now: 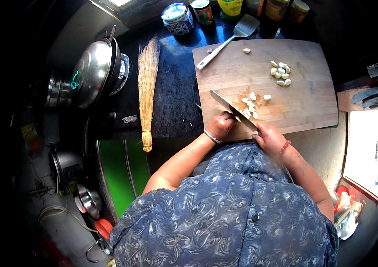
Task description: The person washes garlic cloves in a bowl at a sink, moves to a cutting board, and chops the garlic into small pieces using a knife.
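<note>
My right hand grips the handle of a kitchen cleaver, whose blade slants up and left over the near part of a wooden cutting board. Against the blade's near side, my left hand rests on the board with curled fingers; what lies under them is hidden. Beyond the blade lie several peeled garlic cloves, with a damp stain around them. Farther back on the right sits a group of several more cloves. A single clove lies near the far edge.
A metal spatula lies across the board's far left corner. Left of the board are a straw whisk broom and a lidded metal wok. Behind the board stand a blue-and-white jar and several other jars.
</note>
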Demonstrator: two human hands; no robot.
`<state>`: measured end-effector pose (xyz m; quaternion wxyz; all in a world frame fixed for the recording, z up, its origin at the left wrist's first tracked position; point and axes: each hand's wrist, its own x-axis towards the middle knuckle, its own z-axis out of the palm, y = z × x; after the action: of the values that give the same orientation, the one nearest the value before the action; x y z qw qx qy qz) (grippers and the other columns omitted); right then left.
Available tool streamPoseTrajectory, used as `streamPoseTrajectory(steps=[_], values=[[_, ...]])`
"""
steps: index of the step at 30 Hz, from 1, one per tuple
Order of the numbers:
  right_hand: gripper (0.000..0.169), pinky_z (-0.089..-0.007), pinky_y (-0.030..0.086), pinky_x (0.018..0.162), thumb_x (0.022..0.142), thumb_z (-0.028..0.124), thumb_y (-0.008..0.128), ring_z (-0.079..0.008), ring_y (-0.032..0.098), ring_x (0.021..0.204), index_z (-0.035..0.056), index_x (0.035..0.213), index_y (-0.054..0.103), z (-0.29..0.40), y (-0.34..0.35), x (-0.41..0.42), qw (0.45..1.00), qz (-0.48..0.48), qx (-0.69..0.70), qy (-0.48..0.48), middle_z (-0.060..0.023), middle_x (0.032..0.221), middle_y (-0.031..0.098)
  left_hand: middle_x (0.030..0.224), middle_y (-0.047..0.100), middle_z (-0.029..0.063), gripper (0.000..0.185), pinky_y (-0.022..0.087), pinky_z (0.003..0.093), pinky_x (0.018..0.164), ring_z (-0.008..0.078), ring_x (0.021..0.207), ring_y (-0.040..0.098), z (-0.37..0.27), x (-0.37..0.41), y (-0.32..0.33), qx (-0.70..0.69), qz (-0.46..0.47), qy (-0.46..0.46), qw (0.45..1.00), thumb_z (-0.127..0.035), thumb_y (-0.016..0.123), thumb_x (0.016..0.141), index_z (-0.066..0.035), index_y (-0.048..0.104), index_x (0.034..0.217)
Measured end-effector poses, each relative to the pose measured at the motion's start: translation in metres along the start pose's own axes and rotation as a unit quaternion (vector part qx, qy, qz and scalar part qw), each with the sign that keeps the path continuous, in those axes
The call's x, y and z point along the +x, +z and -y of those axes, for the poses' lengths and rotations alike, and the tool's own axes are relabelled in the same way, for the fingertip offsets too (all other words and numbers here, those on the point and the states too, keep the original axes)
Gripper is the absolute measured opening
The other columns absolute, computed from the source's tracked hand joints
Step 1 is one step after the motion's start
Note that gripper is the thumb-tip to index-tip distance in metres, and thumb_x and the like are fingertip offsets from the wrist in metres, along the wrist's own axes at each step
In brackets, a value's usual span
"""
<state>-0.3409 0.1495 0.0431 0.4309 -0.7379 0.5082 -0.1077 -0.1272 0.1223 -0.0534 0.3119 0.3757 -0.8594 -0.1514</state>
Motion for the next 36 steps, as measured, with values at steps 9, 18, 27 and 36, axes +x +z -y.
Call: streamPoseTrajectory(steps=[9, 18, 27, 36], values=[[0.026, -0.0432, 0.044, 0.071, 0.077, 0.014, 0.057, -0.0404, 0.054, 0.085, 0.0004, 0.097, 0.047, -0.019, 0.007, 0.018, 0.999, 0.033, 0.014, 0.030, -0.0238, 0.086, 0.057, 0.076, 0.060, 0.0080, 0.010, 0.049, 0.0327, 0.062, 0.0249, 0.070, 0.059, -0.003, 0.005, -0.006, -0.009, 0.007, 0.010, 1.000, -0.006, 0.058, 0.063, -0.007, 0.061, 0.073], [0.024, -0.0364, 0.044, 0.064, 0.079, 0.012, 0.058, -0.0326, 0.057, 0.071, -0.0014, 0.097, 0.049, -0.017, 0.002, 0.000, 0.983, -0.098, 0.151, 0.037, -0.0221, 0.077, 0.057, 0.081, 0.060, 0.0079, 0.011, 0.049, 0.0325, 0.063, 0.0246, 0.072, 0.059, -0.010, 0.017, 0.004, -0.043, -0.011, 0.003, 0.999, -0.003, 0.059, 0.065, -0.006, 0.061, 0.076], [0.023, -0.0322, 0.041, 0.051, 0.079, 0.012, 0.060, -0.0221, 0.049, 0.052, -0.0022, 0.093, 0.049, -0.027, -0.032, -0.029, 0.962, -0.229, 0.144, 0.043, -0.0154, 0.062, 0.052, 0.078, 0.056, 0.0095, 0.007, 0.047, 0.0355, 0.065, 0.0277, 0.074, 0.055, -0.002, 0.083, -0.001, -0.033, -0.023, -0.055, 0.998, -0.002, 0.059, 0.070, -0.004, 0.056, 0.076], [0.028, -0.0319, 0.042, 0.053, 0.079, 0.012, 0.059, -0.0241, 0.050, 0.053, -0.0004, 0.102, 0.049, -0.037, -0.029, -0.040, 0.968, -0.202, 0.134, 0.064, -0.0154, 0.063, 0.053, 0.075, 0.056, 0.0116, 0.015, 0.048, 0.0378, 0.066, 0.0302, 0.071, 0.058, -0.004, 0.115, 0.028, 0.031, 0.125, -0.219, 0.967, -0.016, 0.065, 0.064, -0.012, 0.063, 0.078]])
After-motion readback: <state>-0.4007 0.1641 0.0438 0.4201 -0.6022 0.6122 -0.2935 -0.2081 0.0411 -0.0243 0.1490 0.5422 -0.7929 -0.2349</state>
